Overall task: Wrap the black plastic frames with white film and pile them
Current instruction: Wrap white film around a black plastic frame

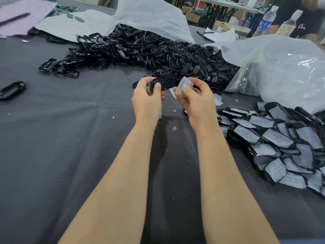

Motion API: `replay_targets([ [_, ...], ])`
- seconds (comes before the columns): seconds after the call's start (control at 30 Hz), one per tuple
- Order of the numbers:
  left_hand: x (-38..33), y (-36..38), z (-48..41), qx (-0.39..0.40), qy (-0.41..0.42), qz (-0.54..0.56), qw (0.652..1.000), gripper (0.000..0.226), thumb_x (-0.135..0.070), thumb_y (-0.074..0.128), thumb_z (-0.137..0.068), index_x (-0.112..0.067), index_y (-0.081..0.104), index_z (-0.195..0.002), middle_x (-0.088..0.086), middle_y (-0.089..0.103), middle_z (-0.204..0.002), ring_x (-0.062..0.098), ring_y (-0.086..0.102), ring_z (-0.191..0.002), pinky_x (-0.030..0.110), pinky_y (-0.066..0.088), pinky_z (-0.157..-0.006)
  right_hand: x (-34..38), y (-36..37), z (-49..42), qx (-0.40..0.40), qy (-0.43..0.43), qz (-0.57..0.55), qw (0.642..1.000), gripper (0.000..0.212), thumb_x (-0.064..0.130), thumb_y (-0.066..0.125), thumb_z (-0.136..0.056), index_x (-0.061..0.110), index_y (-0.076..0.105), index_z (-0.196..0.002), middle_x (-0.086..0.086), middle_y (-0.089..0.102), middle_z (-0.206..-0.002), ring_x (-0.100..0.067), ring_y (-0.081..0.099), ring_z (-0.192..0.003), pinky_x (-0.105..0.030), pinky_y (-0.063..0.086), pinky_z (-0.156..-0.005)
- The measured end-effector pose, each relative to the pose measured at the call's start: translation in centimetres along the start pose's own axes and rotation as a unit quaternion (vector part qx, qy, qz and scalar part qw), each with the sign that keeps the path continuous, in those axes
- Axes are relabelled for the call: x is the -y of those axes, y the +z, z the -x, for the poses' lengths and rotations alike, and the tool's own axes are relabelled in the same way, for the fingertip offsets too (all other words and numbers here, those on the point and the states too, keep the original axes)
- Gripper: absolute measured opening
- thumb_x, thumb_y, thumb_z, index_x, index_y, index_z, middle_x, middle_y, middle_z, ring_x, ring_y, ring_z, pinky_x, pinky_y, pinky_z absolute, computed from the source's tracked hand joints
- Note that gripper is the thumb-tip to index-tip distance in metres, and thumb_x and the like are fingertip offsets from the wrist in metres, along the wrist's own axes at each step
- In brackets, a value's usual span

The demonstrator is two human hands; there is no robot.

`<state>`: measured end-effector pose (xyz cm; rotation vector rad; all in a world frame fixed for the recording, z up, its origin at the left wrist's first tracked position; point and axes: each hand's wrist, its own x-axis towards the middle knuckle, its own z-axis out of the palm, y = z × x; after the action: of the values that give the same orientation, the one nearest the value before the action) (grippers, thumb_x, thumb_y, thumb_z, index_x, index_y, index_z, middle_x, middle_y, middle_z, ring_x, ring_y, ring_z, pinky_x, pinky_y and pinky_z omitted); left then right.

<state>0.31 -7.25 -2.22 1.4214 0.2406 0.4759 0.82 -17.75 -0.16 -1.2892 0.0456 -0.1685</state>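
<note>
The left hand [146, 98] grips a glossy black oval plastic frame [164, 83] above the dark cloth-covered table [70, 147], its long axis running toward the right hand [195, 95]. That hand pinches a small translucent white film piece [182, 85] just beside the frame's right end. The film likely goes leftward onto it.

**Hidden and cut parts**

Fingers [143, 83] of the left hand [146, 101] cover the near end of the black frame [166, 83]. The pile of wrapped frames [281, 138] is cut by the right edge. At upper right a person [299, 16] is blurred.
</note>
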Motion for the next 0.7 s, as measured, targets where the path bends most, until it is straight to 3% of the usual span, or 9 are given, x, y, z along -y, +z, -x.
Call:
replay_targets([
  [0.23, 0.11, 0.08, -0.06, 0.001, -0.002, -0.005, 1.0, 0.011, -0.011, 0.053, -0.096, -0.021, 0.056, -0.102, -0.001, 0.062, -0.071, -0.004, 0.058, -0.053, 0.023, 0.054, -0.069, -0.13, -0.17, -0.19, -0.03, -0.007, 0.046, 0.998, 0.015, 0.005, 0.06, -0.091, 0.017, 0.055, -0.082, -0.002, 0.067, -0.08, -0.01, 0.064, -0.079, -0.019, 0.054, -0.069],
  [0.33, 0.14, 0.09, -0.03, 0.002, -0.003, -0.007, 1.0, 0.011, -0.011, 0.053, -0.096, -0.021, 0.056, -0.102, -0.002, 0.062, -0.07, -0.004, 0.058, -0.052, 0.022, 0.053, -0.067, 0.05, -0.21, -0.07, -0.047, -0.04, 0.079, 0.995, 0.018, 0.008, 0.062, -0.09, 0.021, 0.055, -0.079, 0.014, 0.056, -0.059, -0.001, 0.052, -0.059, -0.016, 0.046, -0.058],
  [0.43, 0.11, 0.04, -0.03, 0.004, -0.006, -0.004, 1.0, 0.011, -0.011, 0.053, -0.097, -0.019, 0.056, -0.103, -0.001, 0.062, -0.07, -0.004, 0.057, -0.051, 0.021, 0.052, -0.066, 0.29, -0.3, 0.06, -0.07, -0.058, 0.07, 0.993, 0.017, 0.007, 0.061, -0.09, 0.019, 0.055, -0.08, 0.011, 0.052, -0.053, -0.001, 0.043, -0.044, -0.016, 0.039, -0.047],
  [0.53, 0.08, 0.02, 0.04, 0.001, -0.004, -0.006, 1.0, 0.011, -0.011, 0.053, -0.097, -0.02, 0.056, -0.103, -0.001, 0.063, -0.071, -0.003, 0.058, -0.051, 0.019, 0.051, -0.064, 0.3, -0.06, 0.06, -0.072, -0.063, 0.035, 0.995, 0.012, 0.006, 0.06, -0.091, 0.014, 0.058, -0.083, -0.002, 0.062, -0.071, -0.004, 0.057, -0.055, -0.019, 0.052, -0.061],
  [0.6, 0.05, 0.01, 0.1, -0.001, 0.001, -0.01, 1.0, 0.011, -0.011, 0.052, -0.096, -0.02, 0.056, -0.102, -0.001, 0.063, -0.071, -0.003, 0.059, -0.053, 0.019, 0.051, -0.063, 0.22, 0.25, 0.09, -0.057, -0.06, 0.019, 0.996, 0.008, 0.011, 0.062, -0.091, 0.012, 0.06, -0.083, -0.002, 0.064, -0.075, -0.005, 0.062, -0.063, -0.022, 0.056, -0.071],
  [0.7, -0.01, 0.0, 0.2, 0.002, 0.008, -0.017, 1.0, 0.011, -0.011, 0.052, -0.097, -0.022, 0.054, -0.099, 0.0, 0.064, -0.072, 0.0, 0.061, -0.057, 0.022, 0.054, -0.067, -0.08, 0.53, 0.18, -0.039, -0.056, 0.035, 0.997, 0.012, 0.017, 0.064, -0.091, 0.011, 0.06, -0.082, -0.001, 0.063, -0.073, -0.005, 0.062, -0.063, -0.022, 0.056, -0.071],
])
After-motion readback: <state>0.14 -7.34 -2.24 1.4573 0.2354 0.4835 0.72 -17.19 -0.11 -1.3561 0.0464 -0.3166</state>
